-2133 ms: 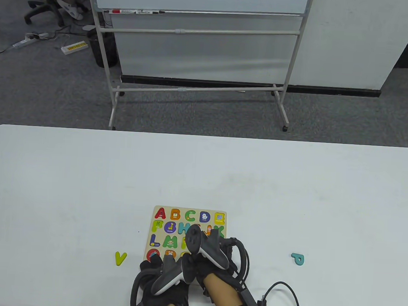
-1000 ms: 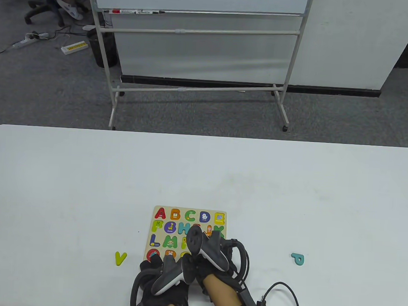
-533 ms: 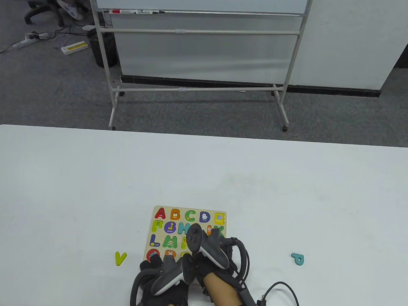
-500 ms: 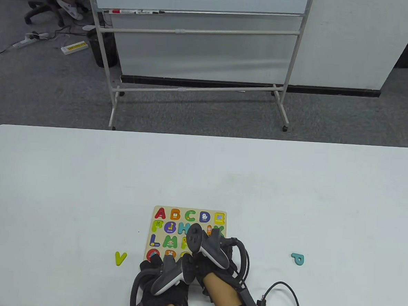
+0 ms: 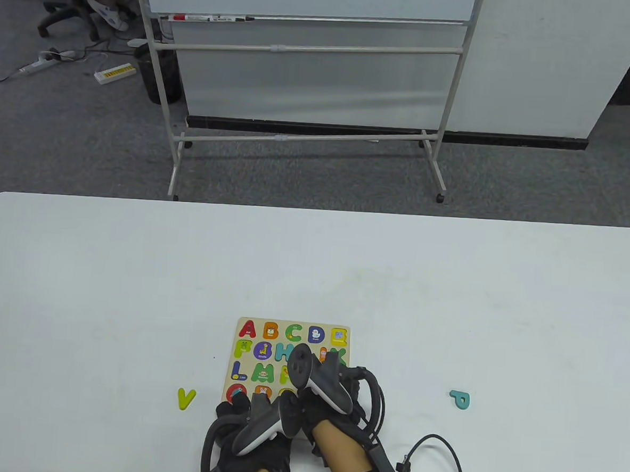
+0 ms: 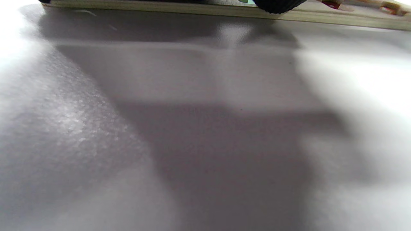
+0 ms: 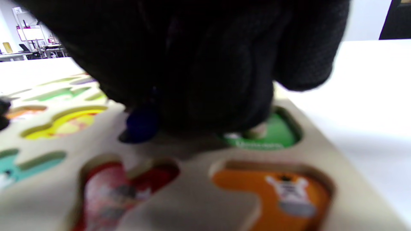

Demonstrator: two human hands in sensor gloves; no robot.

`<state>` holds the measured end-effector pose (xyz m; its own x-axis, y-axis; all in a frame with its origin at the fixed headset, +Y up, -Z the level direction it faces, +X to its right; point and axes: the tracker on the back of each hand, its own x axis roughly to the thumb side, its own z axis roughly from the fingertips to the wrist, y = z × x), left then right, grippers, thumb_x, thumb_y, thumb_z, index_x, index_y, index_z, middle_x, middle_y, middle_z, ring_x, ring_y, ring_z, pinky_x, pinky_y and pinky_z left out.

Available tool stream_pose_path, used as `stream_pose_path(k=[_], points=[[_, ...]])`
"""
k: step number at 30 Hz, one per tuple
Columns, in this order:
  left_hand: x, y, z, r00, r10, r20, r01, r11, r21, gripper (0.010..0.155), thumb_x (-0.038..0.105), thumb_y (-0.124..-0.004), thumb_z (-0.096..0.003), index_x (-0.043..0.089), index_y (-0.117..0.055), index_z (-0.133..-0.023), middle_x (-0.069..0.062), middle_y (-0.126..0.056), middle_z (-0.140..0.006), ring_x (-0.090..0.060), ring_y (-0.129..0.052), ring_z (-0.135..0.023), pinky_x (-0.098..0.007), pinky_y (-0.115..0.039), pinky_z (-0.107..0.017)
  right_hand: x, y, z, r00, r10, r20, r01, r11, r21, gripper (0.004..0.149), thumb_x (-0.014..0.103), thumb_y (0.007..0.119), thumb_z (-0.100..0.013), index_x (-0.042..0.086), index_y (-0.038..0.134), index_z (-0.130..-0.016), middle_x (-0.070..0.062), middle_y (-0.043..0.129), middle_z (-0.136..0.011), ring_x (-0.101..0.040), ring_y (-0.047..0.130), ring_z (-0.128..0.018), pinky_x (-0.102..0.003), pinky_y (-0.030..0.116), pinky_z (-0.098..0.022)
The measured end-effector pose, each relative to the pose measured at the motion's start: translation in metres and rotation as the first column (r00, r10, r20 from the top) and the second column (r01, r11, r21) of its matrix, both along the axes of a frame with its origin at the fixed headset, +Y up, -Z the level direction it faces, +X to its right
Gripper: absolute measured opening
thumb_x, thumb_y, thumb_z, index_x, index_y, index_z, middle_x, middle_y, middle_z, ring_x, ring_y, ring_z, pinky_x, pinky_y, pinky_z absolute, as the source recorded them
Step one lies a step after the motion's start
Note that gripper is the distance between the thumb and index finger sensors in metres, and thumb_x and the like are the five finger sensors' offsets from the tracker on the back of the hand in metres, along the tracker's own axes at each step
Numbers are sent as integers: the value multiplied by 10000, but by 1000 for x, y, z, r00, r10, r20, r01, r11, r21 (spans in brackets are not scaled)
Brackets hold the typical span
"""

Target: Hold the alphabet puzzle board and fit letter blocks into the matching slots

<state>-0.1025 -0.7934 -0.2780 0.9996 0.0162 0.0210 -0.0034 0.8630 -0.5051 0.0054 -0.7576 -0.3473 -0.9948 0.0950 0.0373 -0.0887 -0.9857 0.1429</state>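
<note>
Table view: puzzle board (image 5: 245, 322) lies on worktop (image 5: 130, 288).
Left hand (image 5: 252, 429): rests at board's near edge; grip unclear.
Right hand (image 5: 331, 402): curled, presses a blue piece (image 7: 141, 123) onto board.

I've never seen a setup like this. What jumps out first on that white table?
The colourful alphabet puzzle board lies near the table's front edge, with both gloved hands over its near part: the left hand at its near left corner, the right hand on its right side. Two loose letters lie off the board: a yellow V to its left and a teal P far to its right.
</note>
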Motion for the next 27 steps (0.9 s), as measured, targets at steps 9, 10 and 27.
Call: stream_pose_path(k=[9,10,27], points=[[0,0,0,1000,-13,9,13,1000,0,809,463,-526,-515,-73,-220,-1038,-475,-206,-1014,-771,-338,-883,-776,-503,-586,1,-2,0,999,-2,-43,3,1000,28,431,359,963,-380,149,934,-755,-136,1028,-605,-246,1072,-382,-520,807,-530],[0,0,0,1000,-13,9,13,1000,0,808,462,-525,-515,-73,-219,-1037,-476,-206,-1014,-770,-337,-884,-776,-503,-586,1,-2,0,999,-4,-42,6,1000,30,431,362,964,-379,148,938,-752,-134,1031,-602,-245,1074,-379,-520,809,-528],[1,1,0,1000,-12,10,12,1000,-1,809,462,-524,-515,-75,-218,-1037,-476,-205,-1013,-771,-337,-882,-776,-503,-586,37,22,-1,985,-167,35,167,986,-7,509,445,880,-422,153,913,-837,-97,1039,-619,-232,1078,-384,-511,810,-521]])
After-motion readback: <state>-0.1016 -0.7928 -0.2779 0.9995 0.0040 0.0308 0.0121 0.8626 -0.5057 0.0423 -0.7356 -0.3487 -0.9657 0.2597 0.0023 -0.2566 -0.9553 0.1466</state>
